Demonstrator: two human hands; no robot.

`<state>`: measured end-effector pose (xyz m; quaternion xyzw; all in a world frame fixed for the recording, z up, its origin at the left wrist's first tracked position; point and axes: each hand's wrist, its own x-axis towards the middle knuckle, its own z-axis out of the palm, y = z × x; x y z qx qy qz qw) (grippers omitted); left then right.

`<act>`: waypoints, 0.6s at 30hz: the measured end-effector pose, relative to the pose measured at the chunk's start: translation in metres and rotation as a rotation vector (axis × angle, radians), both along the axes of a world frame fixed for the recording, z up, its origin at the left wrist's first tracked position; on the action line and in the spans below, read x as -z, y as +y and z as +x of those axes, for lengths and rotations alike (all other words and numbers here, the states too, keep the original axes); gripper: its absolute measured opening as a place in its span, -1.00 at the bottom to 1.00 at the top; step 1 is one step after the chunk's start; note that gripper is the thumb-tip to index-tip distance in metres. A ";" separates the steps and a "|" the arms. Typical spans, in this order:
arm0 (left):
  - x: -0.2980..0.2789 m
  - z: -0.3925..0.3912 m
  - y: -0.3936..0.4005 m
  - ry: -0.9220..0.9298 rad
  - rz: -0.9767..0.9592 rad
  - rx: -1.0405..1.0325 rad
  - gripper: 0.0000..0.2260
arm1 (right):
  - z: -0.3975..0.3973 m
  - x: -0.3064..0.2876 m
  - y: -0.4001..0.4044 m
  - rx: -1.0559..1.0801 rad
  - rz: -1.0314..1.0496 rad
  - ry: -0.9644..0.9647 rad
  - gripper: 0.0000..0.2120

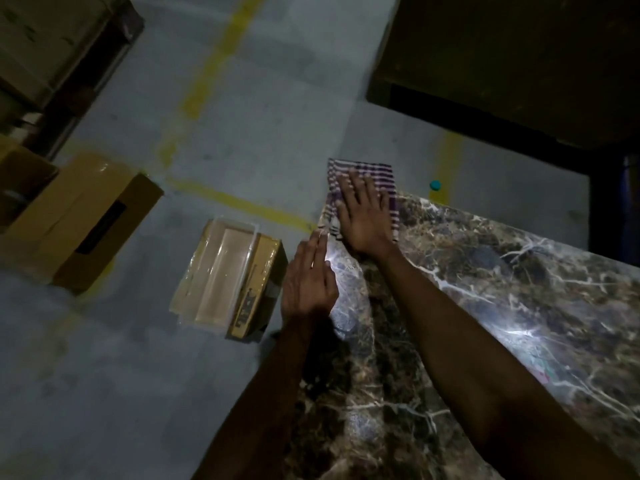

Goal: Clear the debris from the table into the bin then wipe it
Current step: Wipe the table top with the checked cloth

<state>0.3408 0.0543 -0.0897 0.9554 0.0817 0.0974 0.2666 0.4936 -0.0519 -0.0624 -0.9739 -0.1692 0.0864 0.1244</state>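
A dark marble table [502,306] runs from the lower middle toward the right. On its far left corner lies a folded purple-and-white striped cloth [377,174], partly overhanging the edge. My right hand [363,216] presses flat on the cloth with straight fingers. My left hand [308,278] is held flat along the table's left edge, fingers straight and pointing at the cloth's near corner. Below that edge, on the floor, stands an open cardboard box [225,278] with a pale lining, serving as the bin. No debris shows on the tabletop.
A larger brown cardboard box [83,220] lies on the grey floor at left, with more boxes behind it. Yellow lines cross the floor. A bottle with a teal cap [435,185] shows beyond the table's far edge. A dark structure fills the upper right.
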 end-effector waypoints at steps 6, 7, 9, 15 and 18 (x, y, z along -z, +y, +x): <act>-0.009 -0.010 -0.006 -0.183 0.119 -0.020 -0.53 | -0.051 0.005 -0.054 -0.222 -0.040 -0.028 -0.46; -0.010 -0.010 -0.005 -0.154 0.126 -0.006 -0.52 | -0.049 0.005 -0.068 -0.177 -0.049 -0.015 -0.46; -0.008 -0.008 -0.003 -0.072 0.158 0.081 -0.51 | -0.032 0.006 -0.081 -0.036 -0.049 -0.002 -0.44; 0.008 0.000 0.000 0.044 0.211 0.281 -0.41 | -0.003 -0.001 -0.031 0.121 -0.002 -0.005 -0.43; 0.006 0.001 -0.001 0.054 0.197 0.299 -0.44 | -0.040 0.002 -0.031 -0.009 -0.012 -0.028 -0.46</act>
